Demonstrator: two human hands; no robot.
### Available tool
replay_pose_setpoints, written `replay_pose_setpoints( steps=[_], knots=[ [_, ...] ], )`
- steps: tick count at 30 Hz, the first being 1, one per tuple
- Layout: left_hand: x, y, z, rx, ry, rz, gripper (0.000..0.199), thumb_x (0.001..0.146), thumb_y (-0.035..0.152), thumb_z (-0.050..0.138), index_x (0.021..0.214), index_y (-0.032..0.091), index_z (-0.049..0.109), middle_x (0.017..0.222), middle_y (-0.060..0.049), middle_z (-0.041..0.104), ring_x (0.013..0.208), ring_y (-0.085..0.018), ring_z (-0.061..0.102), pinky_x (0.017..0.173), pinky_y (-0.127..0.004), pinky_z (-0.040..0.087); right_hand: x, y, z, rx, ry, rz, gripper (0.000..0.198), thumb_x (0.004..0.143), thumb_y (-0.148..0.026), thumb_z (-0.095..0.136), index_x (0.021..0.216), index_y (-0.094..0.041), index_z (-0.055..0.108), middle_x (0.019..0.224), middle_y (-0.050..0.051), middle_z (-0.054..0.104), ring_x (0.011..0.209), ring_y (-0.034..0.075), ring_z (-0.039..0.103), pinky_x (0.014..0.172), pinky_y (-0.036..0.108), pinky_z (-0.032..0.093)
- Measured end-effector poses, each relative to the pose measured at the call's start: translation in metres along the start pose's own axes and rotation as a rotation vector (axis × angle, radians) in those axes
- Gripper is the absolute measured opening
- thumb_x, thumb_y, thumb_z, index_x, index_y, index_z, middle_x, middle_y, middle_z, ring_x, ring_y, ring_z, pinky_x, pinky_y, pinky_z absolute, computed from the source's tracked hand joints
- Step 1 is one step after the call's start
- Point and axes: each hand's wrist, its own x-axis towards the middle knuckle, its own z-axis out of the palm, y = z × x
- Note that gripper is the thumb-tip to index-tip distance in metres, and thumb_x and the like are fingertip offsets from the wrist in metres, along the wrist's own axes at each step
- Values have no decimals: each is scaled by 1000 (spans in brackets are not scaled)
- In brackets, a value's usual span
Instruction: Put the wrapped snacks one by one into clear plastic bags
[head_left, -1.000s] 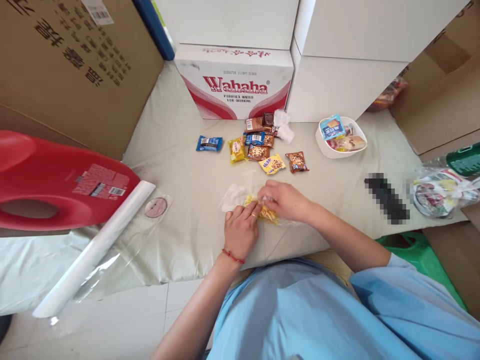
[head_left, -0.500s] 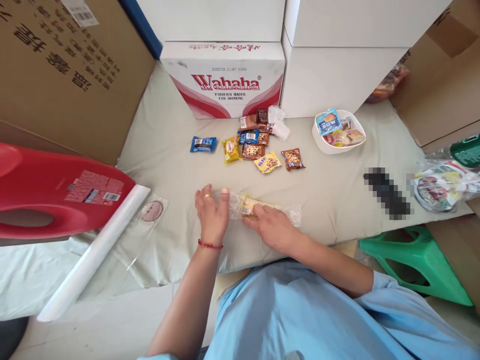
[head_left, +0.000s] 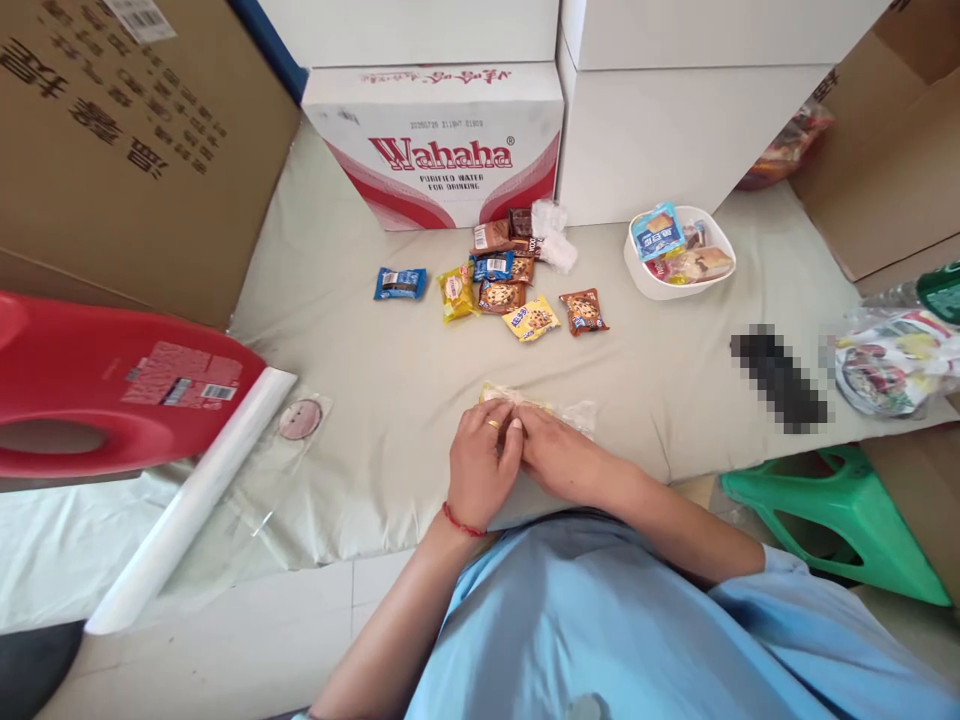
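Note:
My left hand [head_left: 486,458], with a ring and a red string bracelet, is closed over the near edge of a yellow snack packet [head_left: 491,392] lying on the cloth. Touching it, my right hand [head_left: 564,450] has its fingers bent down on the same packet. Clear plastic film [head_left: 581,416] sticks out to the right of the packet. Most of the packet and the fingertips are hidden beneath my hands. Beyond them lie several small snack packs, among them a yellow cookie pack [head_left: 532,319], a brown cookie pack [head_left: 584,312] and a blue pack [head_left: 400,284].
A white tub [head_left: 679,287] of snacks stands at the back right, beside white boxes [head_left: 442,150]. On the left are a red jug [head_left: 150,400] and a white film roll [head_left: 191,500]. A pixelated black object [head_left: 780,378] and a green stool [head_left: 840,530] are at right.
My left hand has moved right, from the film's left end onto the packet beside my right hand, and the film's left part is folded in. The view has shifted slightly.

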Motion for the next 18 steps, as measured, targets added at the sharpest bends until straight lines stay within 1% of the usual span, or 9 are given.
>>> replay_pose_setpoints(
  steps=[2,3,5,7,9,10,13,16,18],
  knots=[
    [-10,-1,10,114,-10,70,34,103,28,50,128,15,68,131,-15,72,123,-29,65,106,-47,54,-13,5,-17,-1,-84,-114,23,101,-18,55,114,-19,74,121,11,71,121,25,62,111,44,49],
    [-15,-3,15,173,-18,95,37,102,28,51,134,14,65,137,-16,69,127,-31,63,107,-49,53,-20,8,-25,-29,-79,-116,23,102,-19,54,113,-20,74,118,10,72,117,25,64,108,43,51],
    [-26,-4,23,275,-27,125,48,100,24,53,146,11,56,147,-19,62,135,-35,59,110,-52,50,-32,17,-36,-136,55,20,27,103,-22,54,123,-20,72,120,12,71,114,26,63,104,45,53],
    [-35,-4,30,335,-25,137,60,97,20,55,155,9,46,155,-21,56,141,-37,54,115,-54,47,-41,26,-39,-311,210,218,37,99,-28,62,134,-17,66,134,19,64,123,33,57,105,52,51],
    [-41,-3,35,351,-12,144,68,95,16,54,161,9,36,159,-21,52,145,-37,51,118,-53,44,-48,33,-37,-433,234,316,41,93,-30,71,130,-16,66,145,22,56,134,40,49,107,57,48],
    [-43,-3,37,349,-6,146,71,95,16,54,163,9,32,160,-21,50,147,-37,49,119,-53,43,-50,34,-36,-442,203,323,34,91,-28,73,123,-17,69,146,21,56,135,40,47,108,56,47],
    [-45,-3,39,327,2,149,78,96,16,52,167,12,22,163,-20,47,151,-35,45,122,-52,42,-51,27,-38,-315,117,324,7,95,-21,63,100,-20,67,123,13,69,115,29,61,96,42,52],
    [-46,-6,41,308,-2,145,80,97,16,51,169,15,17,165,-19,45,155,-34,41,123,-53,40,-36,9,-47,-131,129,353,9,99,-26,58,92,-22,62,88,3,70,80,18,65,75,30,49],
    [-47,-8,44,295,-11,142,79,98,16,50,169,16,16,166,-18,44,156,-33,39,124,-54,39,-15,-4,-50,-92,145,333,10,99,-28,60,91,-22,61,82,0,69,76,17,64,71,27,46]
  ],
)
